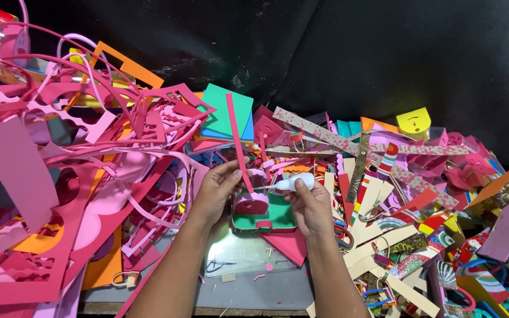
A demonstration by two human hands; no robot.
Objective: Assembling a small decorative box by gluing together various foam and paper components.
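Hands meet at the middle of a table buried in cut paper. The left hand (216, 191) pinches a long pink paper strip (238, 144) between thumb and fingers; the strip stands nearly upright, leaning slightly left at the top, and its lower end runs down to a pink heart-shaped paper piece (251, 203). That heart sits on the upper edge of a small green card (272, 217) with a darker rim, lying flat just below both hands. The right hand (310, 206) is closed around a small white glue bottle (294, 183), held sideways with its thin nozzle pointing left, its tip just beside the strip above the heart. A heap of pink and red paper offcuts (60, 194) fills the left side, cream paper strips (378, 247) and patterned scraps lie to the right, and a teal paper square (228, 109) rests behind the hands.
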